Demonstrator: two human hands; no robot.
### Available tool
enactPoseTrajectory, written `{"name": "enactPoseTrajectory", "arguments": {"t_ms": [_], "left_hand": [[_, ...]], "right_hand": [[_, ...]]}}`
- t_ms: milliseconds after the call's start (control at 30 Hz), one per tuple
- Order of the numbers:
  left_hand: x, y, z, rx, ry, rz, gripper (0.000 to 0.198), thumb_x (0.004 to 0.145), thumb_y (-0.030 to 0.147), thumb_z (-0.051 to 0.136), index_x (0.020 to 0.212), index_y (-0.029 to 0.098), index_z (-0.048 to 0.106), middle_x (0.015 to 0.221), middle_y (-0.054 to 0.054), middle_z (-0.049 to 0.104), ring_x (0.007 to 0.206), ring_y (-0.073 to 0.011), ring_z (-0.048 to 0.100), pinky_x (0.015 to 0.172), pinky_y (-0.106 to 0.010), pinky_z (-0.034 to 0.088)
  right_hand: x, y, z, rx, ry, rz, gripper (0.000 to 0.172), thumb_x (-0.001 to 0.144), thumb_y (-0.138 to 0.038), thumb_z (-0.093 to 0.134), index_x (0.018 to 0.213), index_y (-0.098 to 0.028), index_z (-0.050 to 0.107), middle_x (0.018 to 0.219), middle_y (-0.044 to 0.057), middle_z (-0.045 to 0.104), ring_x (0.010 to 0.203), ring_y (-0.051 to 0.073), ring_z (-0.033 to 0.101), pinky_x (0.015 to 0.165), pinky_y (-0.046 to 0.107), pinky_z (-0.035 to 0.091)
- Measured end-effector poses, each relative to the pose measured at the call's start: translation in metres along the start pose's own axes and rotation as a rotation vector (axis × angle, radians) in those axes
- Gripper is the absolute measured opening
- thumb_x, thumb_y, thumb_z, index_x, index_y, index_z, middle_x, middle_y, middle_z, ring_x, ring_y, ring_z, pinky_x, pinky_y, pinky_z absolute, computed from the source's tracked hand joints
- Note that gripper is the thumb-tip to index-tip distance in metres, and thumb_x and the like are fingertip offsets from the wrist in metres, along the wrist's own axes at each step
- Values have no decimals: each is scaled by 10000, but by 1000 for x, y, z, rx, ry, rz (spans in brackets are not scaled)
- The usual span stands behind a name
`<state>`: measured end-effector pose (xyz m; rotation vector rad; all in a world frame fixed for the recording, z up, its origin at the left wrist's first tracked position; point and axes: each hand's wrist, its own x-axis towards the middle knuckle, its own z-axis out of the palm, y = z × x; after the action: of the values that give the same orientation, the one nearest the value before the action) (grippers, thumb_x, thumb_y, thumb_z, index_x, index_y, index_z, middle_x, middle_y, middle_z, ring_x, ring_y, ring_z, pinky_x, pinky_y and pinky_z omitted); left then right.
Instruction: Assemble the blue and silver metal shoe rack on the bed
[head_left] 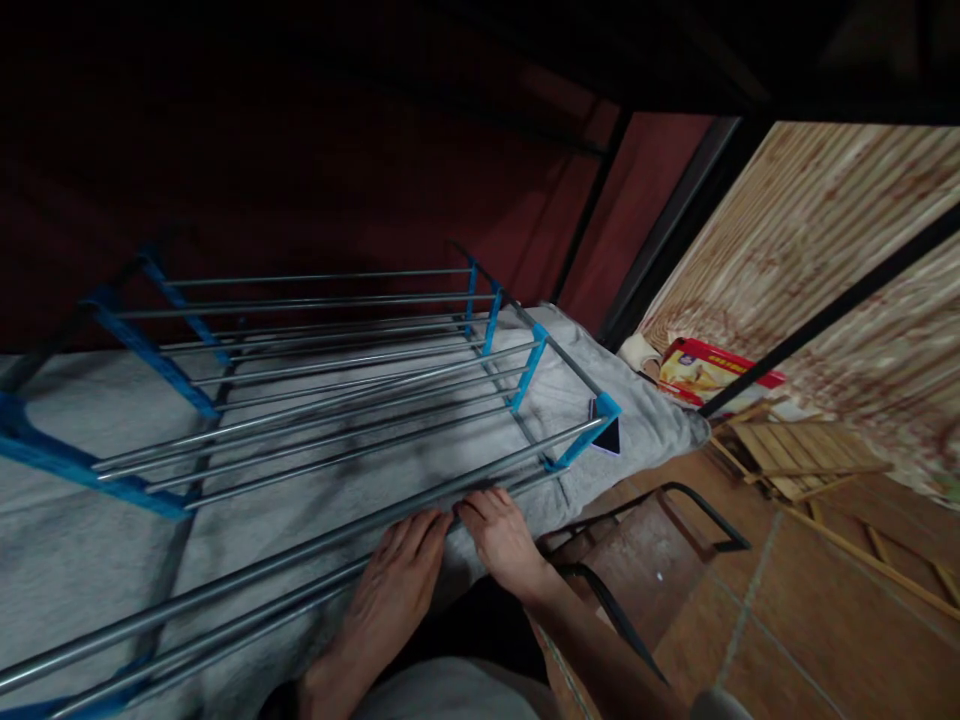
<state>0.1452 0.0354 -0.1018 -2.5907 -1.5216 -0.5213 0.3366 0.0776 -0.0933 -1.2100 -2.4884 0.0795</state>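
Note:
A rack of grey metal tubes and blue plastic brackets [529, 368], which looks like a shoe rack, lies on a grey cloth cover [660, 425]. Along its near side, my left hand [405, 560] has its fingers curled over a lower metal tube [326, 583]. Just to the right, my right hand [496, 530] bends its fingers round the same tube, fingertips close to the left ones. A longer upper tube [292, 555] runs above both hands toward the blue corner bracket [589, 437]. My fingertips' undersides are hidden.
A dark, flat, phone-like object [609, 433] lies on the cloth behind the corner bracket. A brown chair-like seat with black metal arms [637, 570] stands at right on the tiled floor [817, 620]. Beyond are a folded wooden piece [810, 460] and a red-yellow box [705, 370].

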Motion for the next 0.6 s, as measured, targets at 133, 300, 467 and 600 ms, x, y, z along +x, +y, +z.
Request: {"name": "enactPoseTrajectory", "arguments": {"t_ms": [133, 300, 467, 600], "left_hand": [[20, 0, 0, -40, -38, -18, 516, 887, 103, 381, 1396, 176, 416, 1366, -99, 543, 1205, -220, 549, 991, -374, 467], [37, 1, -4, -63, -204, -67, 623, 851, 6, 331, 1443, 197, 355, 1327, -104, 581, 1127, -202, 614, 935, -340, 507], [44, 3, -11, -108, -291, -122, 500, 951, 142, 328, 1443, 219, 369, 1295, -106, 608, 1069, -221, 648, 905, -352, 522], [46, 3, -14, -169, -364, -157, 441, 981, 254, 323, 1410, 271, 421, 1258, -76, 634, 1017, -213, 670, 872, -342, 536]], "right_hand": [[4, -2, -2, 40, 48, 17, 137, 935, -169, 511, 1027, -203, 607, 982, 41, 614, 918, 195, 526, 876, 342, 411], [5, -2, -2, 107, 142, 27, 194, 934, -158, 492, 1094, -194, 594, 1024, 57, 611, 978, 199, 532, 941, 372, 407], [-21, 15, -8, 221, 355, 139, 334, 915, -162, 478, 1247, -194, 497, 1255, 99, 527, 1222, 235, 432, 1052, 453, 331], [-52, 55, -3, 317, 660, 517, 222, 922, -236, 460, 1137, -209, 508, 1173, 95, 527, 1146, 230, 478, 994, 443, 385]]}}
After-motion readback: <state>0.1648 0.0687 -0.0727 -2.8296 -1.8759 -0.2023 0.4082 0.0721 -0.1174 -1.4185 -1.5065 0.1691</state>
